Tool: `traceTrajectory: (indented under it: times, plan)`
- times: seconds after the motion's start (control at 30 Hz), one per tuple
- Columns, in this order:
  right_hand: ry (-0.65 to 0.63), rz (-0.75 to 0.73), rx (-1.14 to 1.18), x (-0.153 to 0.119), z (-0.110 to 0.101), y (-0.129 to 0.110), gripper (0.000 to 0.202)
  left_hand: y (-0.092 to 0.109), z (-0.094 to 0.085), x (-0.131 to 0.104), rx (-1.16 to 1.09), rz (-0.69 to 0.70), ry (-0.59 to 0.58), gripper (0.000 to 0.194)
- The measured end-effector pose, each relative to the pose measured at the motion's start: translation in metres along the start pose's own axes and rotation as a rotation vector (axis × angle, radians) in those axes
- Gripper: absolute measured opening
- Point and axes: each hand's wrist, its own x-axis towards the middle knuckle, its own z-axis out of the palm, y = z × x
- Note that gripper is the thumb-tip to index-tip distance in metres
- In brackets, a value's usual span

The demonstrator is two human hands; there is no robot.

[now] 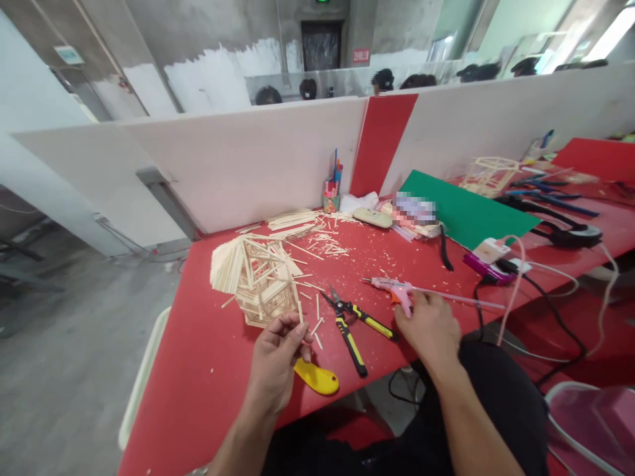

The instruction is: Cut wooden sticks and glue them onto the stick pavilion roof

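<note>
the left hand point(282, 340) pinched a slim pale-wood stick point(300, 311) beside a seemingly half-built, latticed pale-wood frame point(268, 291); the right hand point(432, 324), grip unclear, touched a pink plastic glue gun point(391, 285).

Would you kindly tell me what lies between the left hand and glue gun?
Between the left hand and glue gun, the head view shows the cutters and a few loose sticks.

Rear wall point(223, 69): bare grey, white paint patchy and ragged-edged. Dark door point(321, 46) set in it; red sign point(361, 55) to its right. Floor point(74, 344): grey, stained. A white partition point(248, 152) with a red panel point(381, 142) stands along the far edge of the red table point(198, 370). Strong light enters at upper right through a window point(611, 32).
</note>
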Motion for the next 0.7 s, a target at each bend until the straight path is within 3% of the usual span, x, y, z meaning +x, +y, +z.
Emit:
traceTrajectory:
  times: [0.13, 0.3, 0.43, 0.57, 0.6, 0.7]
  plan:
    - [-0.261, 0.092, 0.106, 0.020, 0.012, 0.021, 0.048, 0.013, -0.007, -0.004, -0.097, 0.002, 0.043, 0.026]
    - [-0.314, 0.055, 0.238, 0.040, 0.030, 0.029, 0.042, 0.035, -0.017, -0.007, -0.134, 0.058, 0.115, 0.028]
    - [-0.343, 0.024, 0.419, 0.040, 0.030, 0.026, 0.044, 0.050, -0.026, -0.006, -0.142, 0.087, 0.139, 0.029]
    - [-0.133, -0.037, 0.718, 0.026, -0.001, 0.000, 0.057, 0.054, -0.034, -0.003, -0.136, 0.103, 0.112, 0.028]
    - [-0.061, -0.064, 0.739, 0.022, -0.014, -0.010, 0.054, 0.054, -0.035, -0.002, -0.134, 0.106, 0.107, 0.028]
    - [-0.031, -0.284, 0.694, 0.013, -0.062, -0.044, 0.028, 0.053, -0.039, 0.001, -0.135, 0.106, 0.117, 0.027]
